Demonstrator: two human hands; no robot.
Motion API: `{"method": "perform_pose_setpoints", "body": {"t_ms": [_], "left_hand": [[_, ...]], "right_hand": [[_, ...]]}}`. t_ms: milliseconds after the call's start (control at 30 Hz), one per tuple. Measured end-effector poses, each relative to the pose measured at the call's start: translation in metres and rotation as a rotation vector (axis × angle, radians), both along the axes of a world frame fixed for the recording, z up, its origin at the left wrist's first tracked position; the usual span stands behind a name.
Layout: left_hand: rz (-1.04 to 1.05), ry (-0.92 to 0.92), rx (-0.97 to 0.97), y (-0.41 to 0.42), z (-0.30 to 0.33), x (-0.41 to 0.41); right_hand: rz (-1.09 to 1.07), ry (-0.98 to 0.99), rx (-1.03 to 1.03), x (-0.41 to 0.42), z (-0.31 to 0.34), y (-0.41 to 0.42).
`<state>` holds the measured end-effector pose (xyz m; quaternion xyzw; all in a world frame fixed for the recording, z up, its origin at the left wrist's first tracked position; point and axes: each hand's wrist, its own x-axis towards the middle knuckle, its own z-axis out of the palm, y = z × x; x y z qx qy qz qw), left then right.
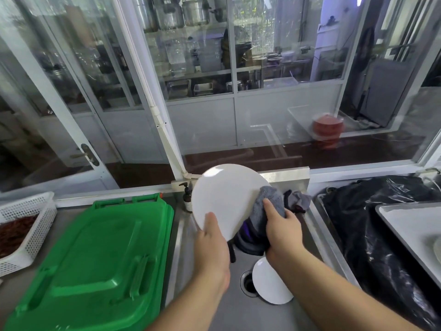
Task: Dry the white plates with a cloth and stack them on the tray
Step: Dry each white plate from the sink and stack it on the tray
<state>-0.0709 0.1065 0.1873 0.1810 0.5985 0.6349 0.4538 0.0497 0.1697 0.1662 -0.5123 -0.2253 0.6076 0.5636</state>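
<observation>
A round white plate [224,199] is held tilted over the steel sink [238,309]. My left hand [211,244] grips its lower edge, thumb on the face that shows. My right hand [282,229] holds a grey cloth [267,206] bunched against the plate's right edge and far side. A second white plate [267,283] lies in the sink basin beside the drain, partly hidden by my right forearm. A grey tray [405,228] sits at the right edge of the view, on black plastic.
A green plastic bin lid [95,259] fills the counter to the left. A white basket [26,225] with dried red bits sits far left. A pump bottle [187,197] stands behind the plate. Black plastic sheeting [372,235] covers the right basin. Glass partitions rise behind.
</observation>
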Motion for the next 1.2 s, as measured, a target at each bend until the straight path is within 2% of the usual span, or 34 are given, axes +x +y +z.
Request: {"method": "perform_pose_setpoints", "body": {"t_ms": [133, 300, 467, 600, 700, 867, 1100, 1200], "left_hand": [[-0.095, -0.027, -0.032, -0.005, -0.003, -0.002], [-0.123, -0.019, -0.051, 0.004, 0.021, -0.029], [-0.293, 0.104, -0.105, 0.014, 0.05, -0.054], [-0.211, 0.219, -0.068, 0.019, 0.047, -0.05], [-0.076, 0.169, -0.032, 0.019, 0.035, -0.038], [0.089, -0.022, 0.027, 0.014, 0.013, 0.003], [-0.004, -0.138, 0.045, 0.008, 0.003, 0.002], [-0.047, -0.099, 0.008, 0.009, 0.013, -0.019]], "right_hand": [[0.03, -0.009, -0.011, 0.012, 0.002, 0.005], [0.178, -0.06, 0.069, 0.029, 0.01, 0.02], [0.267, -0.155, 0.214, 0.042, 0.021, 0.034], [0.198, -0.153, 0.227, 0.033, 0.024, 0.033], [0.101, -0.139, 0.191, 0.024, 0.021, 0.03], [-0.033, 0.049, 0.027, -0.006, 0.002, 0.005], [0.014, 0.04, 0.026, 0.007, 0.004, 0.012], [0.103, -0.046, 0.089, 0.018, 0.008, 0.02]]}}
